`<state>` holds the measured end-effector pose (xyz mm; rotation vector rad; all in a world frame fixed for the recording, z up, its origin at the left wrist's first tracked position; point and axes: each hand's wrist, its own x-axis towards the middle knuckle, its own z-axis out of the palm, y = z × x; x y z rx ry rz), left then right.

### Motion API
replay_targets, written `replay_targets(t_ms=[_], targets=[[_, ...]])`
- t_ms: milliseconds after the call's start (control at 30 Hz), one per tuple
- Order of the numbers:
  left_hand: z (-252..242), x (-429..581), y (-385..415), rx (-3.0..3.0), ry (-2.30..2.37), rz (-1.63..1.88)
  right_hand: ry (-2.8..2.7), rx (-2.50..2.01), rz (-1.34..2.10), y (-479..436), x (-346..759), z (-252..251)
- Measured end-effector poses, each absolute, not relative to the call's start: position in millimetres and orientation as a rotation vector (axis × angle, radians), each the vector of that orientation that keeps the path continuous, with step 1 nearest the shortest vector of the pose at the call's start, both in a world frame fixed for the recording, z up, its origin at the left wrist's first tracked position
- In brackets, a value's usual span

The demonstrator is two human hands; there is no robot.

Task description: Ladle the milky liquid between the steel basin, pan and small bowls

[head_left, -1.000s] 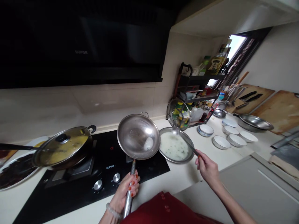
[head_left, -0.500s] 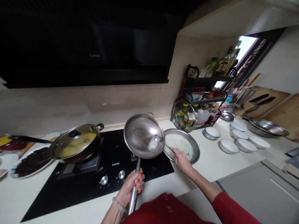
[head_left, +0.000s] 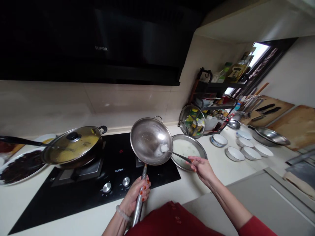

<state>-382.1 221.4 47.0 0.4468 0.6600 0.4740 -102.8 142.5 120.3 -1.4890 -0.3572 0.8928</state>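
Note:
My left hand [head_left: 139, 190] is wrapped round the long handle of a steel wok [head_left: 147, 141], which I hold tilted over the right side of the hob. A little white liquid lies low in the wok's right side. My right hand [head_left: 202, 167] grips a spoon [head_left: 180, 156] by its handle. The spoon's bowl, white inside, is in the wok near its right rim. Just right of the wok stands a wide steel basin [head_left: 203, 151] of milky liquid with green bits, partly hidden by the wok and my right hand.
A lidded pan [head_left: 73, 146] of yellow food sits on the left burner of the black hob [head_left: 81, 196], beside a plate of dark food [head_left: 23, 164]. Several bowls [head_left: 235, 153] stand on the right counter. A spice rack [head_left: 211, 105] with a glass lid [head_left: 192, 121] leans behind.
My right hand has moved right and slightly down, drawing the spoon's handle with it. The spoon's bowl now shows white in the wok. My left hand keeps its grip, and the view has shifted somewhat.

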Motion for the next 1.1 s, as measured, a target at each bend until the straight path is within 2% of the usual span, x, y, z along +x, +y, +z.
replay_targets(t_ms=[167,400,533,633,767,933,1100], targets=[[52.6,-381.7,220.5,0.458,0.693,0.48,-0.331,-1.487,0.785,114.2,-81.8,128.7],[40.3,-386.8,222.7,0.496,0.647,0.447,-0.526,-1.798,0.554,87.7,-49.5,88.2],[30.6,-389.9,223.5,0.505,0.616,0.454,-1.033,-2.135,0.16,73.9,-43.4,69.1],[25.6,-389.7,221.5,0.512,0.614,0.478,-1.424,-2.105,-0.193,59.9,-40.3,63.9],[24.4,-387.1,216.7,0.532,0.62,0.515,-1.644,-2.039,-0.465,42.0,-28.0,58.9],[39.3,-381.5,204.1,0.587,0.698,0.558,-1.626,-2.076,-0.556,29.6,-0.9,42.3],[70.9,-364.3,187.5,0.677,0.752,0.586,-1.608,-1.871,-0.423,30.2,21.3,33.3]])
